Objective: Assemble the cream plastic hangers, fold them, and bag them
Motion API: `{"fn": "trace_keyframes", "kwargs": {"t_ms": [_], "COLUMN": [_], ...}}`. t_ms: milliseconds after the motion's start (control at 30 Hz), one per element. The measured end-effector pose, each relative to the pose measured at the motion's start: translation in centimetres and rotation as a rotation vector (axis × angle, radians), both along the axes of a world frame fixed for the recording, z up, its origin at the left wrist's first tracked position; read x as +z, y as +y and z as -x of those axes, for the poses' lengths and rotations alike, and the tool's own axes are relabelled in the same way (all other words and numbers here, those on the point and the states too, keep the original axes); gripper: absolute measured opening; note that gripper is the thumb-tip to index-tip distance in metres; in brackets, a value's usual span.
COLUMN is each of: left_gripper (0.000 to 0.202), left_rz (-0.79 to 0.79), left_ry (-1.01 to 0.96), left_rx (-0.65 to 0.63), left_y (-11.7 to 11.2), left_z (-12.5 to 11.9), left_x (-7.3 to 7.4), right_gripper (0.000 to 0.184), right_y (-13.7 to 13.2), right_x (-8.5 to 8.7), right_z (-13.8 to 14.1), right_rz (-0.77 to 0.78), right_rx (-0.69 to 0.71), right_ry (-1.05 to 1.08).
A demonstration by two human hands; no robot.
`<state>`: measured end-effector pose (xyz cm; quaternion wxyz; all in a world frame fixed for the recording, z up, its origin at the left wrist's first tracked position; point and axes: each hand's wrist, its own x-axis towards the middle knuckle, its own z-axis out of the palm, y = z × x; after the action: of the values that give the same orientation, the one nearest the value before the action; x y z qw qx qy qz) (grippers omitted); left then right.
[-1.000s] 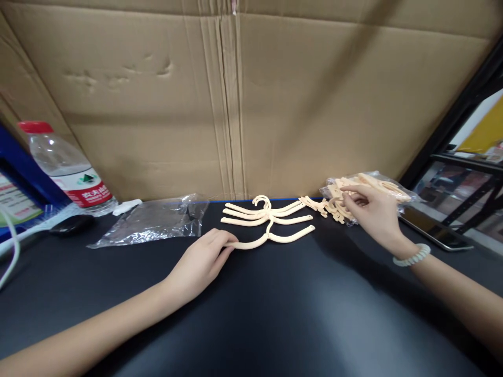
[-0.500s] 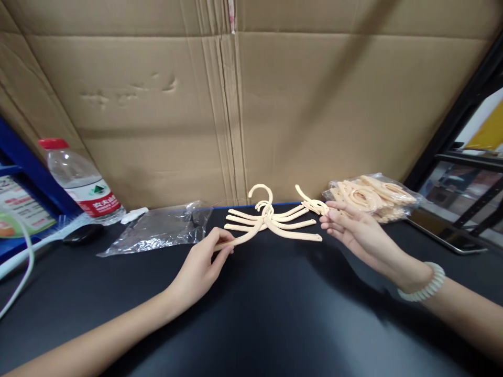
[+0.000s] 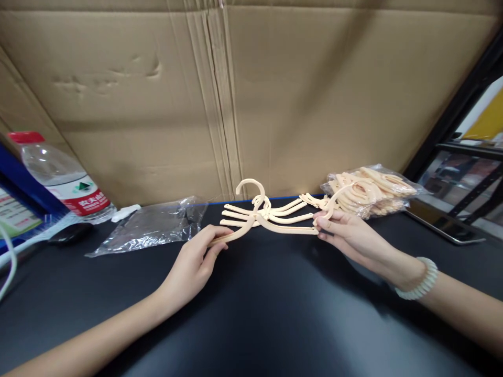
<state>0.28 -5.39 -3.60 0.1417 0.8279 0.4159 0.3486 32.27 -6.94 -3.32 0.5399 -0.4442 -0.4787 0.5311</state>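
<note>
My left hand (image 3: 195, 257) pinches the left arm end of a cream plastic hanger (image 3: 288, 229), which lies spread open with its hook pointing up. At the hanger's right end, my right hand (image 3: 353, 236) is closed on a curved cream hanger piece (image 3: 338, 197). That piece arcs upward from the fingertips; whether it touches the hanger's end I cannot tell. Behind the held hanger lie several similar hangers (image 3: 239, 211), overlapping. A small pile of loose cream pieces (image 3: 312, 200) sits just beyond my right fingers.
A clear plastic bag packed with cream parts (image 3: 377, 188) rests at the back right, beside a phone-like slab (image 3: 444, 226). An empty clear bag (image 3: 149, 225) and a water bottle (image 3: 74, 183) are on the left. Cardboard (image 3: 275, 104) walls off the black table's back.
My right hand has drawn a curved piece from the loose pile toward the hanger's right end. My left hand keeps its pinch, and the held hanger now sits slightly nearer, apart from the others.
</note>
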Motion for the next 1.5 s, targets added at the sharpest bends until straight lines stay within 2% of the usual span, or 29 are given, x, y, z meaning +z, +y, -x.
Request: {"fn": "trace_keyframes", "kwargs": {"t_ms": [333,767,1067,1200,1500], "left_gripper": [0.017,0.015,0.016,0.017,0.017], "left_rz": [-0.002,-0.015,-0.019,-0.030,-0.025], "left_ry": [-0.013,-0.005,-0.008,-0.006,-0.008], "left_rx": [0.022,0.002,-0.013,-0.018,-0.010], "left_y": [-0.1,0.0,0.0,0.0,-0.1], "left_z": [0.0,0.0,0.1,0.1,0.0], "left_x": [0.0,-0.2,-0.3,-0.3,-0.3], "right_gripper": [0.018,0.019,0.013,0.017,0.031], "right_y": [0.1,0.3,0.6,0.3,-0.5], "right_x": [0.1,0.1,-0.3,-0.1,0.3], "right_z": [-0.6,-1.1,-1.5,-0.9,0.4], "right_rz": [0.177,0.363,0.384,0.368,0.225], "right_rx": [0.208,0.302,0.300,0.269,0.170], "right_ry": [0.135,0.224,0.195,0.167,0.099]}}
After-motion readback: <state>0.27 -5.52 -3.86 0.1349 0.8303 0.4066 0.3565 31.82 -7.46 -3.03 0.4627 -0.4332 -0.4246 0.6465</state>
